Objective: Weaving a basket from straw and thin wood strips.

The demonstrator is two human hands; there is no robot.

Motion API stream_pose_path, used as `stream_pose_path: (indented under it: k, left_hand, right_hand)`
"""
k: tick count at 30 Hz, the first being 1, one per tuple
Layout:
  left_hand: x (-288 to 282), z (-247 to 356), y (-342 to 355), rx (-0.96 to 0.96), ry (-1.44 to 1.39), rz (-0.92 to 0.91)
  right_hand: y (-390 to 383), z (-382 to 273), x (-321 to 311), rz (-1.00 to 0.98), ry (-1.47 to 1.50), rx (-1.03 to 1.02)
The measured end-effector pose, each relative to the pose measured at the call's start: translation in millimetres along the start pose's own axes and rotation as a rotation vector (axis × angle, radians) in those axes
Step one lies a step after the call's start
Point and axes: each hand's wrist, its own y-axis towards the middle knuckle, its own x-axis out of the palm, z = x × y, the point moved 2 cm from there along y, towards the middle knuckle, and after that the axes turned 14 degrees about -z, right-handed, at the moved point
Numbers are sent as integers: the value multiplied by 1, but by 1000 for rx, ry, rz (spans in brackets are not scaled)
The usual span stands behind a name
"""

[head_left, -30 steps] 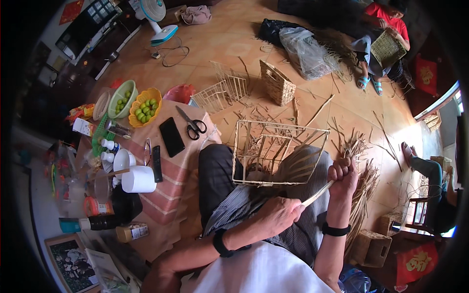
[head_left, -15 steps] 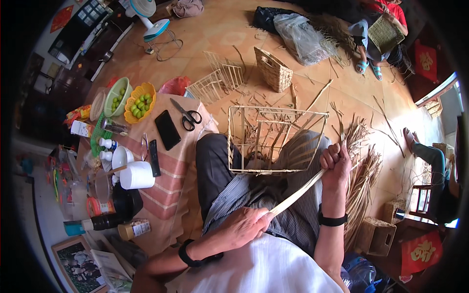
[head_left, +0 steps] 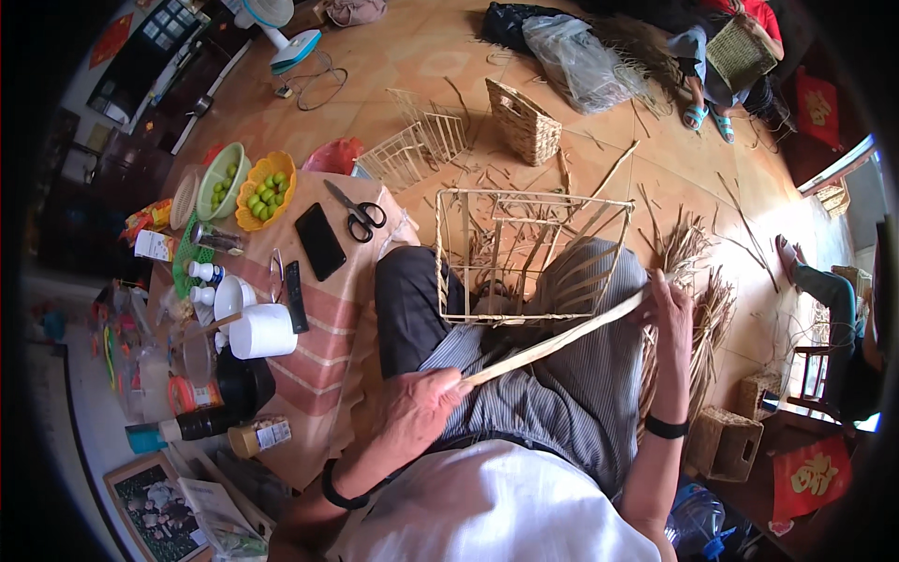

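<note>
Open-frame basket (head_left: pixel 524 258) rests on the lap, just far of both hands. Long bamboo strip (head_left: pixel 552 342) runs along its near edge, slanting from near-left up to far-right. Left hand (head_left: pixel 421 407) pinches the near end closed; right hand (head_left: pixel 670 314) curls around the far end.

basket frame (head_left: pixel 529 253) crowding the lap, cluttered table (head_left: pixel 346 309) left, reed bundle (head_left: pixel 698 309) right

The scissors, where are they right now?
In the head view the scissors lie on the striped table at the person's left, beside the black phone, near the yellow bowl.
</note>
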Motion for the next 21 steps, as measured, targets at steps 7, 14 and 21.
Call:
stream_pose_path:
  k: [7,14,21]
  left_hand:
    - [-5,0,3,-6,194,24]
    - [-21,22,16,90,330,129]
    - [-17,10,12,91,161,88]
  right_hand:
    - [-60,-67,47,42,-632,-500]
    - [-92,-77,160,-789,-571,-727]
    - [-94,-59,165,-831,-466,-713]
